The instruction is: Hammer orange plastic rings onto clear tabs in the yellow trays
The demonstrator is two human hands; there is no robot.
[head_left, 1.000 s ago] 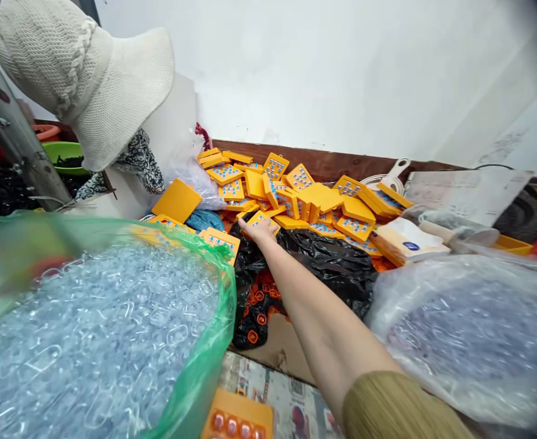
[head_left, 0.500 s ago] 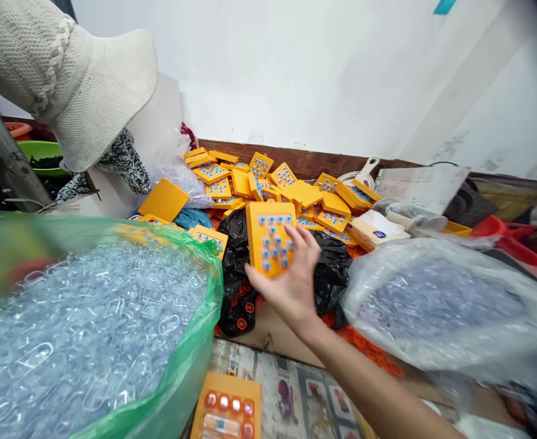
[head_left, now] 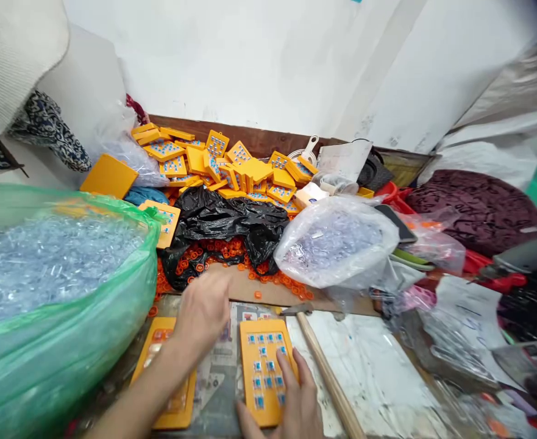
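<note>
A yellow keypad panel (head_left: 265,366) with rows of small blue-and-clear switches lies flat on the work surface. My right hand (head_left: 291,396) grips it near the lower end, thumb at its left edge and fingers over the right side. My left hand (head_left: 204,305) is curled like a fist above the surface, just in front of the loose orange key caps (head_left: 204,256). Its fingertips are hidden and slightly blurred, so anything in them cannot be seen. Beneath my left forearm lies a second yellow panel (head_left: 183,402), partly covered, with orange and clear caps on it.
A green bag (head_left: 126,305) of clear caps bulges at the left. Behind sits a black plastic bag (head_left: 231,216), then a heap of yellow panels (head_left: 254,171). A white bag (head_left: 341,244) of clear pieces and a hammer (head_left: 325,366) are to the right.
My right hand has brought the yellow keypad panel down and toward me onto the work surface. My left hand has come into view. The camera has turned right.
</note>
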